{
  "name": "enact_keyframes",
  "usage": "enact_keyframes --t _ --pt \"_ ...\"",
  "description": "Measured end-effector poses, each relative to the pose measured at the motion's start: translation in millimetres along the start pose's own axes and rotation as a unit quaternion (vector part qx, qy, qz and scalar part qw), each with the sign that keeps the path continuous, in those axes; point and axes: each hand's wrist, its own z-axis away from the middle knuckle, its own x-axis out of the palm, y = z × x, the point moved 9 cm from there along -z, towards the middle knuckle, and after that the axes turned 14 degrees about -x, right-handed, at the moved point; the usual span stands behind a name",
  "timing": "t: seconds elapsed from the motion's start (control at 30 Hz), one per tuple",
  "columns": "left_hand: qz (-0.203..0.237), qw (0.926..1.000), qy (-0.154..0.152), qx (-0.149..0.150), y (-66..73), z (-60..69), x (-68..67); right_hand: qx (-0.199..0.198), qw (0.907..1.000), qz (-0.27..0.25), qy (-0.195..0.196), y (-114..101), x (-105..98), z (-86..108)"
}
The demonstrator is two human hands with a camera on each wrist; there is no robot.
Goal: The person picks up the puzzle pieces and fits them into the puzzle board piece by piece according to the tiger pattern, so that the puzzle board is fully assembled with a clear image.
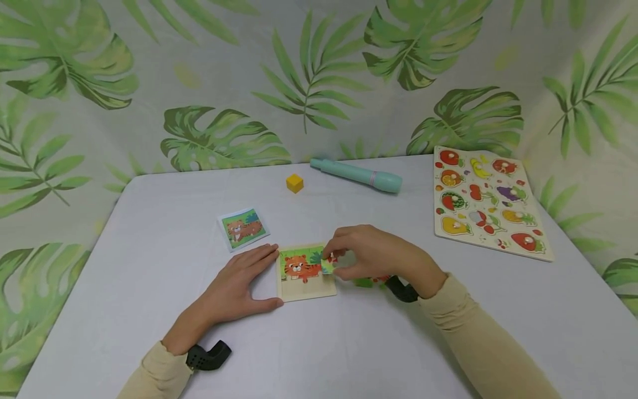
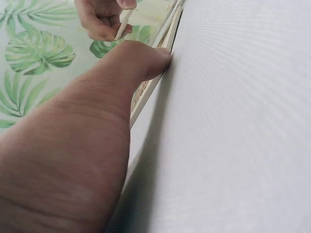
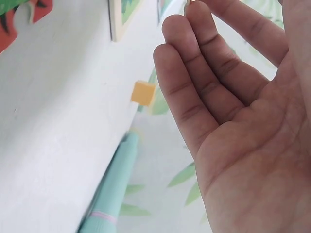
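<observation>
A small puzzle piece (image 1: 327, 265) is pinched between thumb and fingers of the right hand (image 1: 374, 252), held at its fingertips over the near-side edge of the wooden puzzle board (image 1: 306, 291). The board lies just left of that hand and is touched along its opposite edge by the thumb and fingertips of the left hand (image 1: 239, 288), whose fingers are extended, gripping nothing. Loose pieces (image 1: 364, 282), partly hidden, lie below the right hand. A tiger card (image 1: 244, 228) is set just beyond the left fingertips.
</observation>
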Motion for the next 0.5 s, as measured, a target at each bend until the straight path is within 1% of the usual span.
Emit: enact_keyframes --t 0.2,0.5 --pt "0.001 1.0 0.001 0.004 0.3 0.1 -0.3 0.001 1.0 -0.006 -0.004 -2.9 3.0 -8.6" --pt "0.001 1.0 0.001 0.0 -0.1 0.1 -0.4 -0.014 0.9999 -0.009 -0.001 -5.1 10.1 -18.4"
